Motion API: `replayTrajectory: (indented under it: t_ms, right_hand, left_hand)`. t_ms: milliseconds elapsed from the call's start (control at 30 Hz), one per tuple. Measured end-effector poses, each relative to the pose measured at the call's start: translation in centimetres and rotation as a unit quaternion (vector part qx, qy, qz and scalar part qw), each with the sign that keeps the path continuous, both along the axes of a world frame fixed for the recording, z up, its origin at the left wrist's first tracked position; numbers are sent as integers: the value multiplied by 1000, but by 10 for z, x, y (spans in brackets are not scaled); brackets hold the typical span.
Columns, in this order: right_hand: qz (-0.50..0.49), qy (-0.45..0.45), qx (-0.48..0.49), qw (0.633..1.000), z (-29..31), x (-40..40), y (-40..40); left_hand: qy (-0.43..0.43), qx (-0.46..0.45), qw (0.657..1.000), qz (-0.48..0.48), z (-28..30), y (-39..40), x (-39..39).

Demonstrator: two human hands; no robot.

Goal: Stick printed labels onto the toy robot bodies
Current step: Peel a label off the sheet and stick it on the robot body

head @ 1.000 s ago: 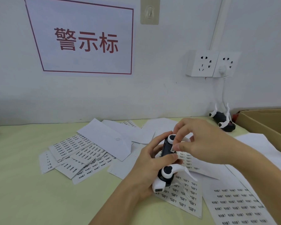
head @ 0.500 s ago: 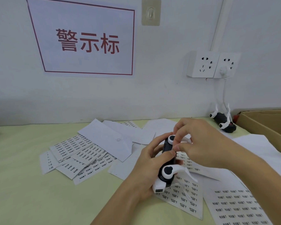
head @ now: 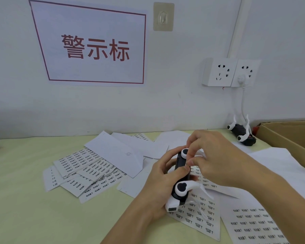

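Above the label sheets (head: 199, 219) on the counter (head: 21, 199), the left hand (head: 158, 187) still grips the toy robot (head: 180, 176); right hand (head: 217, 161) fingers (head: 192, 162) stay curled, pressing its body, so label placement looks unfinished.

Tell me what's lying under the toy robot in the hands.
Under the toy robot lies a label sheet printed with rows of small labels, on the table. The left hand and right hand hide what lies directly beneath them.
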State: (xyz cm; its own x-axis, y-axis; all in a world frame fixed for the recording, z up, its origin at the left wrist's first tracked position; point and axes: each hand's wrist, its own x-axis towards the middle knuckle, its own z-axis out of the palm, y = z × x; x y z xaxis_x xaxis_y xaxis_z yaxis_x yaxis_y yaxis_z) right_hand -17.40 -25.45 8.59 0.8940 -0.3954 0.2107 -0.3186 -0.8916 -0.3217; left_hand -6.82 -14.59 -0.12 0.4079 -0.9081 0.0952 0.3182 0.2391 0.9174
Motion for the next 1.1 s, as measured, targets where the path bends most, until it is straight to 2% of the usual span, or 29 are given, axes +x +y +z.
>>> replayTrajectory:
  t_ms: [600,933,1100]
  right_hand:
    - [3,-27,-14,1000,-3,4,5]
    - [-55,-22,-54,997,0,2,5]
    - [-43,-32,-25,998,7,-5,-3]
  left_hand:
    - [-2,4,1000,26,2,1,-3]
    - [-18,10,999,39,4,2,-4]
    - [-27,12,999,42,4,2,-6]
